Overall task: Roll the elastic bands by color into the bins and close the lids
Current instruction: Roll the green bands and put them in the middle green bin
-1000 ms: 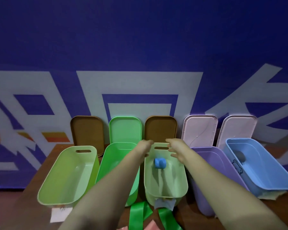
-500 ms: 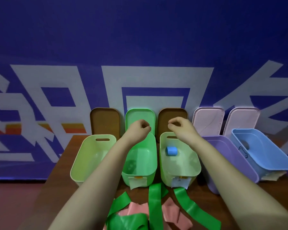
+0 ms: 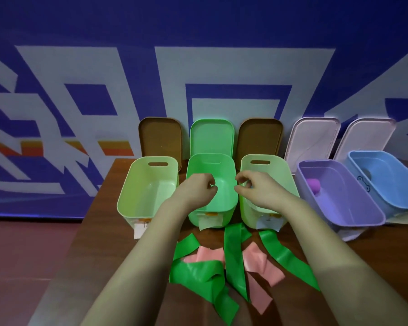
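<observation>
Five open bins stand in a row: a pale green bin [image 3: 149,184], a green bin [image 3: 222,177], a second pale green bin [image 3: 272,175], a purple bin [image 3: 344,201] with a purple roll [image 3: 313,185] inside, and a blue bin [image 3: 386,182]. My left hand [image 3: 198,188] hovers over the green bin's near half with curled fingers and holds nothing. Above the second pale green bin, my right hand [image 3: 253,189] is also curled and empty. Unrolled green bands [image 3: 198,274] and pink bands [image 3: 257,260] lie tangled on the table in front of the bins.
Lids lean on the wall behind the bins: brown [image 3: 160,137], green [image 3: 212,137], brown [image 3: 260,137] and two pale pink ones [image 3: 313,140]. The brown table [image 3: 92,243] ends at the left, with reddish floor beyond. Paper labels hang from the bins' fronts.
Both hands have drawn back from the far end of the second pale green bin towards me. The blue roll lying in that bin is now hidden behind my right hand.
</observation>
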The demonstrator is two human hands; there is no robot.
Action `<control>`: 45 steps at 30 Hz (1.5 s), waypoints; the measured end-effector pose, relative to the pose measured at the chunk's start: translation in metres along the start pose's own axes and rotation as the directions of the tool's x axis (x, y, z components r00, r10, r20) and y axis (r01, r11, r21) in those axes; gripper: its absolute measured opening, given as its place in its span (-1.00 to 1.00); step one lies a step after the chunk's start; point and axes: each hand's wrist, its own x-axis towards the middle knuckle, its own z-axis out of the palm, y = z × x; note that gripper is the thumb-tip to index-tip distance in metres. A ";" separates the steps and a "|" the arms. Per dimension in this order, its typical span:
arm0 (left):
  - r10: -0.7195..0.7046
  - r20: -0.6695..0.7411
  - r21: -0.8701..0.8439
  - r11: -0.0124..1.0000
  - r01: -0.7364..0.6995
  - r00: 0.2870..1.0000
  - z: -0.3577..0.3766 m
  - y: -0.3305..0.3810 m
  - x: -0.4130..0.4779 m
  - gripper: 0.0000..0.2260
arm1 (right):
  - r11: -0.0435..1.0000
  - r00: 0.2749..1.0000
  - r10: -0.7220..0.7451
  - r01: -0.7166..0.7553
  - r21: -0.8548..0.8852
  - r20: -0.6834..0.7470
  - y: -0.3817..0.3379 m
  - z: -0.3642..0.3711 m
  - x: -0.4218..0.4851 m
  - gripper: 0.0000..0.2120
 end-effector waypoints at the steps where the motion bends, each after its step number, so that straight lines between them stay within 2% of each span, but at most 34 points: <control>1: -0.008 0.000 0.001 1.000 0.008 1.000 0.005 -0.002 0.000 -0.71 | 1.000 1.000 -0.003 0.003 -0.003 0.015 0.005 0.004 -0.001 -0.63; 8: 0.032 -0.063 0.060 0.998 -0.028 0.997 0.057 -0.014 0.018 -0.68 | 0.989 0.997 -0.073 0.070 -0.129 -0.014 0.048 0.033 0.009 -0.66; 20: 0.185 -0.233 0.202 0.969 -0.139 0.955 0.117 -0.022 0.027 -0.71 | 0.941 0.960 -0.228 0.174 -0.289 -0.164 0.085 0.072 0.000 -0.70; 28: 0.325 -0.410 0.279 0.934 -0.222 0.852 0.136 -0.012 -0.034 -0.76 | 0.912 0.899 -0.325 0.214 -0.351 -0.294 0.086 0.092 -0.057 -0.68; 31: 0.340 -0.399 0.271 0.931 -0.244 0.852 0.151 -0.015 -0.070 -0.76 | 0.916 0.910 -0.314 0.214 -0.340 -0.271 0.083 0.108 -0.093 -0.69; 34: 0.317 -0.350 0.255 0.938 -0.235 0.882 0.163 -0.023 -0.104 -0.77 | 0.925 0.939 -0.277 0.204 -0.322 -0.202 0.080 0.125 -0.126 -0.73; 37: 0.281 -0.303 0.257 0.944 -0.206 0.911 0.175 -0.031 -0.129 -0.77 | 0.935 0.972 -0.202 0.154 -0.320 -0.122 0.083 0.141 -0.150 -0.67; 45: 0.219 -0.185 0.253 0.953 -0.169 0.958 0.193 -0.049 -0.155 -0.78 | 0.939 0.996 -0.074 0.053 -0.340 -0.050 0.089 0.172 -0.165 -0.69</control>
